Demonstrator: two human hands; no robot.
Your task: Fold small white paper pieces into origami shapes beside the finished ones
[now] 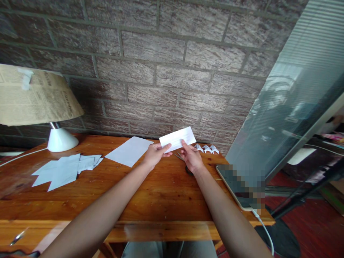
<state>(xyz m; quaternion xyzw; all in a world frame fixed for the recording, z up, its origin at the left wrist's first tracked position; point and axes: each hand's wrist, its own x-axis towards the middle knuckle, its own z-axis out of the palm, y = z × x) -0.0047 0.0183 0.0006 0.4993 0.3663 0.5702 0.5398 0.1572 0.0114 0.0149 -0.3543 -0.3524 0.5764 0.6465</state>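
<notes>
Between my two hands, a white strip of paper (177,138) is held up above the table, tilted with its right end higher. My left hand (156,154) pinches its lower left corner, thumb on the face toward me. My right hand (191,156) grips the lower right edge with the thumb pressed on the paper. Partly hidden behind my right hand lies a pair of scissors (189,171) with dark handles. Just right of that hand, several small folded paper pieces (206,148) stand in a row by the wall.
A white sheet (130,151) lies left of my hands. Farther left are several cut paper pieces (63,170) and a lamp (62,139) with a newsprint shade. A tablet (236,186) with a white cable rests at the table's (150,200) right edge. A brick wall (166,79) stands behind.
</notes>
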